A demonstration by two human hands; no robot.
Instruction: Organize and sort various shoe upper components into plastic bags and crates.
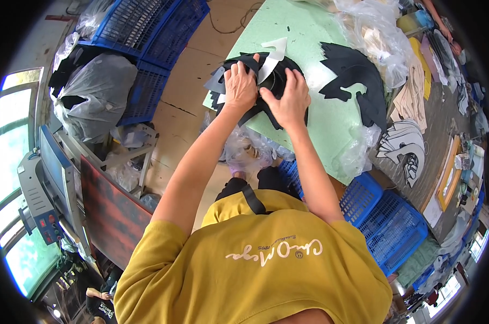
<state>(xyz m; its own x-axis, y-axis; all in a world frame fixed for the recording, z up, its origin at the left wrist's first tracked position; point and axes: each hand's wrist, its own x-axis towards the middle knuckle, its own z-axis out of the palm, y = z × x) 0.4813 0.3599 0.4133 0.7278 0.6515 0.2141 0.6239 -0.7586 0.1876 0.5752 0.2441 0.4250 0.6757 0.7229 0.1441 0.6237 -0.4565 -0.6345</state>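
A heap of black cut shoe-upper-like pieces (pixel 278 80) lies at the left part of the pale green tabletop (pixel 294 28). My left hand (pixel 242 86) is on the left side of the heap, its fingers bent over a dark cut piece. My right hand (pixel 289 100) rests on the heap's right side, with thumb and fingers spread. A white curved piece (pixel 275 52) sticks out of the heap beyond and between my hands. What lies under my palms is hidden.
More black cut pieces (pixel 358 81) are stacked farther right on the tabletop. Clear plastic bags (pixel 382 40) lie behind them. Blue crates (pixel 139 32) stand at the far left, and others (pixel 387 221) at the lower right. Light layered pieces (pixel 403 143) sit on a dark table.
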